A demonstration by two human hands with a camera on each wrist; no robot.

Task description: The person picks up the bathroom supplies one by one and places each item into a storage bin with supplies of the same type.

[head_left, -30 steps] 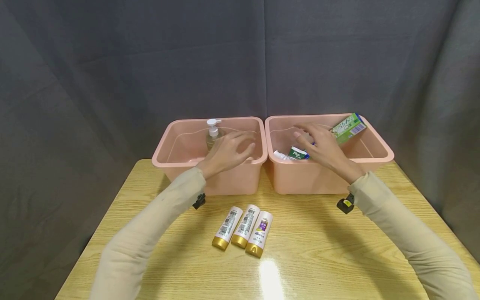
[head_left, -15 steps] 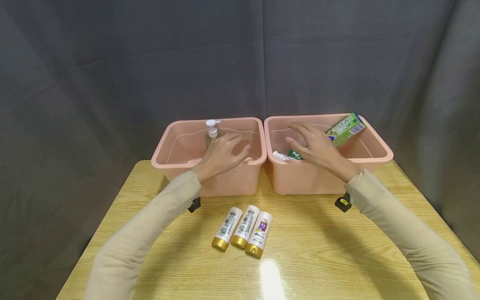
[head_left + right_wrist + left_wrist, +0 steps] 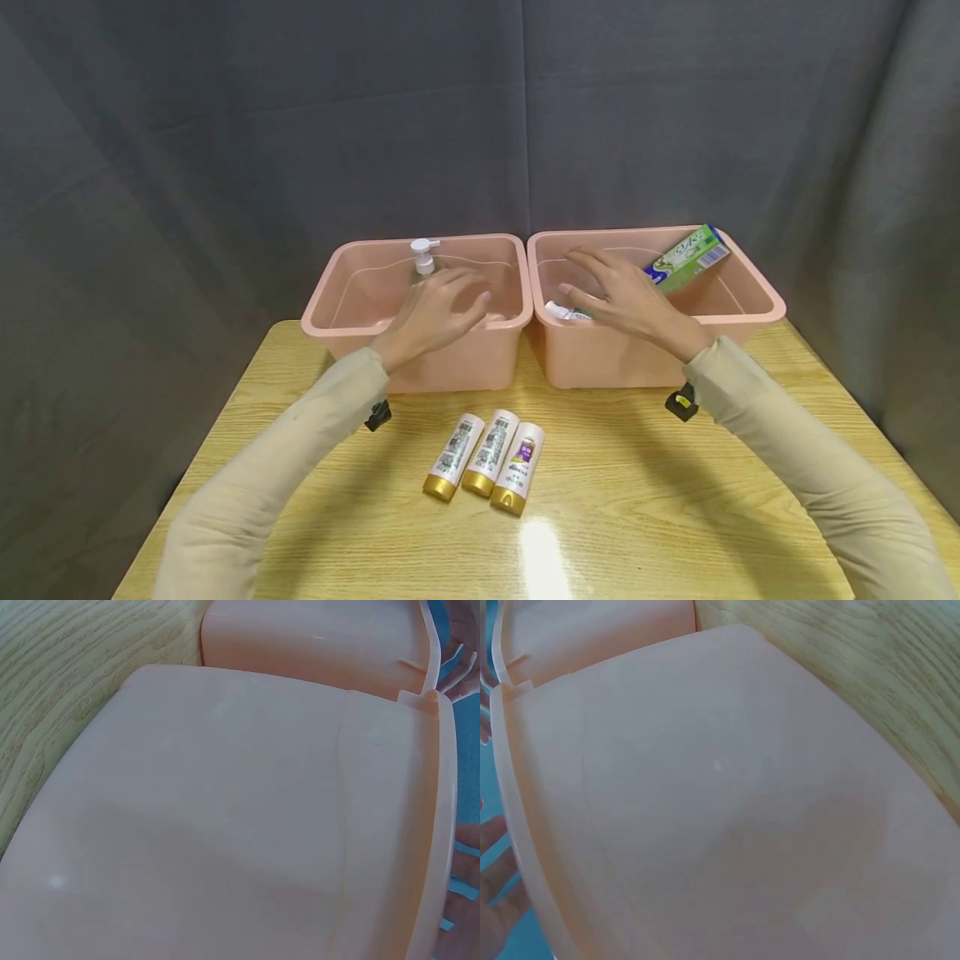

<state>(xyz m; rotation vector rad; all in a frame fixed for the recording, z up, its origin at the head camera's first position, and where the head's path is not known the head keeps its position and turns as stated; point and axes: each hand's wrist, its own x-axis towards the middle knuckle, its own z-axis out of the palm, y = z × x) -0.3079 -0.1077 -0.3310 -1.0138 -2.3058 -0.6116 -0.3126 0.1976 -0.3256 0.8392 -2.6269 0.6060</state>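
Right now I see the left hand (image 3: pixel 435 312) over the left bin (image 3: pixel 450 367), fingers wide and softly bent, thumb apart; a pump bottle (image 3: pixel 424 255) stands in that bin, partly hidden behind the hand. The right hand (image 3: pixel 630 298) hangs over the right bin (image 3: pixel 600 358), just as wide. Inside it I make out a green box (image 3: pixel 688 258) leaning at the right rear corner, its top end at the rim, and a white item (image 3: pixel 557 310) near the front left. I cannot tell whether either hand touches a bin. My wrist views mostly show bin walls, with fingers past the rims. On the counter (image 3: pixel 622 483), before the bins, three tubes (image 3: pixel 490 457) lie side by side, gold caps nearest me. A grey curtain (image 3: pixel 375 108) hangs behind.
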